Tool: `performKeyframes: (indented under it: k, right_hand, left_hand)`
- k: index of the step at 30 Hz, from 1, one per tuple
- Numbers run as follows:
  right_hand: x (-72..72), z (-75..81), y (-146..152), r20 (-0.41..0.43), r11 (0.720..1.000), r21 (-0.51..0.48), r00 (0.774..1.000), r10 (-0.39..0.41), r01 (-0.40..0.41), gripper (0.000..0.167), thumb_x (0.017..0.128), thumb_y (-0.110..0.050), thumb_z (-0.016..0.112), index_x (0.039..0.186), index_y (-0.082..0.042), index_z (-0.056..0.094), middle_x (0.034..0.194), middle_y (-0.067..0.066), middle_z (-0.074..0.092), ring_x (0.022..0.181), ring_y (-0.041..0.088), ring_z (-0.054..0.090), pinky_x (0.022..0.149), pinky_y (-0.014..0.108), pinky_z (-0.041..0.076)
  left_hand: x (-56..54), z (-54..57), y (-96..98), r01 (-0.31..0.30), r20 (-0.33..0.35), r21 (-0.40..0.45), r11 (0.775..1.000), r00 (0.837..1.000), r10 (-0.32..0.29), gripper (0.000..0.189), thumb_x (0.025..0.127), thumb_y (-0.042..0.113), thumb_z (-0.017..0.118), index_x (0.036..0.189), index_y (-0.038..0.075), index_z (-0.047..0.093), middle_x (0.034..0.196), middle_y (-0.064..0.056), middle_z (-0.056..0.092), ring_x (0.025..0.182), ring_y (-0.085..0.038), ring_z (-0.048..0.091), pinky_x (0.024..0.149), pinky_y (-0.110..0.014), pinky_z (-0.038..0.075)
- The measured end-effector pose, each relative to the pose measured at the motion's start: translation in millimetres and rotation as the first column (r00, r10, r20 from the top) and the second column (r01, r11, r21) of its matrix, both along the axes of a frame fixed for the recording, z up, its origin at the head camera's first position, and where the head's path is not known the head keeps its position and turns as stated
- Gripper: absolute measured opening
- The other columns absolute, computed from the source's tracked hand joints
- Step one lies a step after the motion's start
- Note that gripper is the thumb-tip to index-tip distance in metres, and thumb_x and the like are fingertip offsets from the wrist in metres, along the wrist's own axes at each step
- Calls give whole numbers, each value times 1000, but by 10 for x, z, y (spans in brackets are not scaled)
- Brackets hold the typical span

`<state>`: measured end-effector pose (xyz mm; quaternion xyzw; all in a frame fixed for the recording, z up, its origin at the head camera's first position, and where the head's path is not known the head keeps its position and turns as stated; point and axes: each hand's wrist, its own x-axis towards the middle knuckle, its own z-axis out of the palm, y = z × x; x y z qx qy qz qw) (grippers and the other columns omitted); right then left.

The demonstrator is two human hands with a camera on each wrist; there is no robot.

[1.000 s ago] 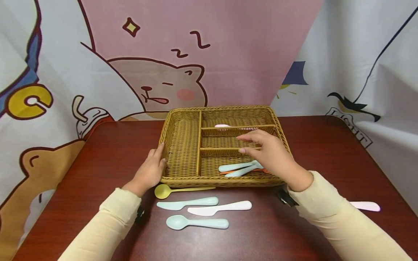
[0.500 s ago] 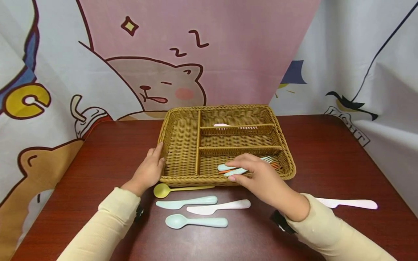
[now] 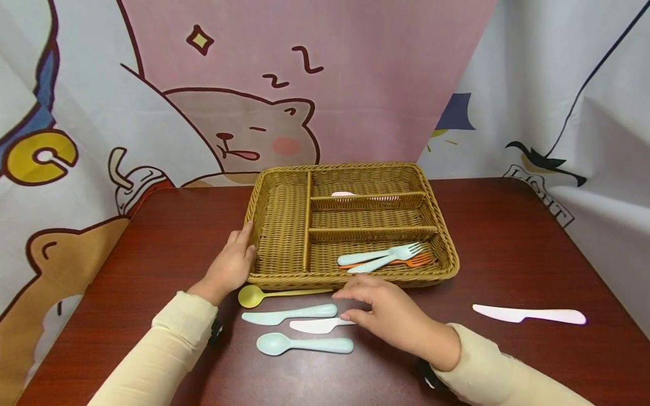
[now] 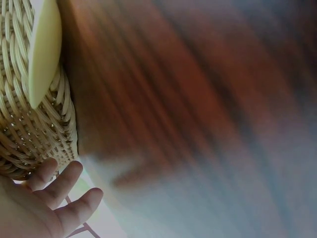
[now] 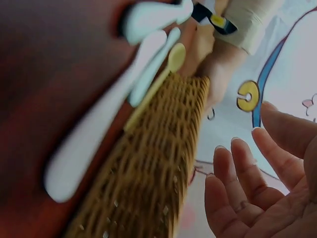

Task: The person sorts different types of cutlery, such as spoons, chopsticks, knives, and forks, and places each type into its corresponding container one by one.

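My left hand [image 3: 231, 265] rests against the left front side of a woven cutlery basket [image 3: 281, 225], fingers along its rim. In the left wrist view its fingers [image 4: 74, 210] look extended beside the weave. My right hand [image 3: 393, 316] hovers just in front of the basket, palm down, thumb and fingers apart with nothing between them. It overlaps the handle of a white knife [image 3: 312, 326], its fingertips close to the tip of a yellow spoon [image 3: 252, 296]. A pale blue knife [image 3: 289, 314] and a pale blue spoon [image 3: 304, 344] lie nearby on the table.
Two pale blue forks [image 3: 370, 260] and an orange fork [image 3: 422, 259] lie in the basket's front right compartment. Something pinkish [image 3: 343, 194] shows behind the back divider. A pale pink knife [image 3: 530, 314] lies at the table's right. A printed curtain [image 3: 381, 84] hangs behind.
My right hand has moved from over the basket's compartments, past the forks, toward me and left to the table in front. The forks and pink knife are uncovered. My left hand has stayed put.
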<state>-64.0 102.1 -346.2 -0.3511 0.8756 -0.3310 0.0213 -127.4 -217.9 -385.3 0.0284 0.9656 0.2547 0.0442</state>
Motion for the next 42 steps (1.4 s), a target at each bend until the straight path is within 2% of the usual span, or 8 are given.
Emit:
performKeyframes:
  k: [12, 19, 25, 29, 42]
  right_hand:
    - [78, -223, -120, -20, 992, 59, 994, 112, -110, 23, 82, -17, 76, 105, -16, 74, 100, -8, 66, 93, 7, 62, 78, 28, 51]
    - [104, -259, -183, 54, 974, 163, 987, 150, -157, 25, 82, -21, 76, 107, -17, 74, 99, -9, 65, 92, 6, 61, 75, 27, 50]
    - [110, -305, -222, 88, 962, 198, 981, 175, -189, 26, 79, -21, 79, 105, -18, 74, 96, -9, 65, 90, 4, 60, 76, 24, 50]
    - [133, -327, -235, 78, 952, 237, 981, 180, -194, 29, 77, -23, 80, 105, -18, 74, 97, -8, 65, 92, 6, 61, 77, 25, 51]
    - [163, -354, -316, 13, 931, 320, 984, 179, -174, 30, 74, -22, 81, 104, -20, 74, 91, -9, 64, 88, 8, 61, 69, 28, 51]
  left_hand:
    - [-16, -9, -8, 0, -16, 6, 1000, 1000, 0, 57, 104, 15, 34, 154, 2, 11, 141, -28, 32, 129, -42, 41, 103, -56, 35]
    - [-6, 3, -3, 7, -36, 6, 1000, 999, -7, 56, 103, 12, 34, 154, 0, 13, 139, -29, 33, 128, -43, 41, 103, -55, 35]
    - [-12, 6, -4, 5, -21, 8, 1000, 1000, -4, 57, 104, 13, 34, 154, 1, 11, 141, -28, 31, 128, -43, 41, 103, -55, 35]
    - [-17, 1, -3, 2, -8, 7, 1000, 1000, -2, 57, 104, 15, 33, 155, 2, 9, 143, -27, 30, 129, -43, 40, 103, -56, 35]
    - [-5, -8, -11, 1, -6, 3, 1000, 1000, -1, 57, 104, 15, 32, 155, 2, 10, 142, -27, 31, 128, -42, 41, 102, -56, 36]
